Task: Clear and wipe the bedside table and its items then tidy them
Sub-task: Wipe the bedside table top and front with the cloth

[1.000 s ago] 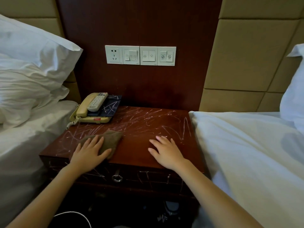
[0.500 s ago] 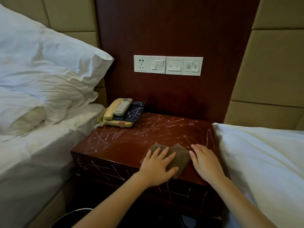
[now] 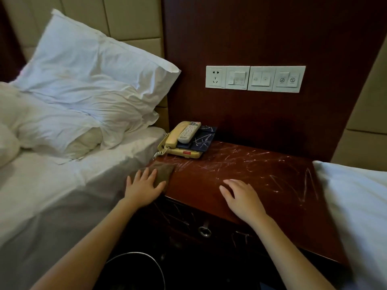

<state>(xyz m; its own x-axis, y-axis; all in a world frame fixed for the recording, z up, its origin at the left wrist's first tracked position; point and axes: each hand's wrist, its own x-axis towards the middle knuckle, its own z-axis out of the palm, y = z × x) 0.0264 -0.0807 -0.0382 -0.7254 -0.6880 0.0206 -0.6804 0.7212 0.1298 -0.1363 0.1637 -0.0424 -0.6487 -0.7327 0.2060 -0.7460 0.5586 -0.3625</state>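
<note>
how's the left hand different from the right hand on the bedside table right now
The left hand presses flat on the brown cloth; the right hand lies on bare wood. The left hand is at the bedside table's front left corner; the right hand sits nearer the middle of its front edge. Both are palm down with fingers straight, gripping nothing.

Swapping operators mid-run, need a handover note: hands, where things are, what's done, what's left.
Left hand: open, pressing the cloth flat at the front left corner of the table.
Right hand: open, flat on the top, front middle.
Phone sits at the back left corner with the remote lying on it; neither is cleared.
Done: the front strip of the top looks free of marks.
Left: white marks on the rest of the top and on the drawer front; wipe the phone and remote, then tidy.
</note>
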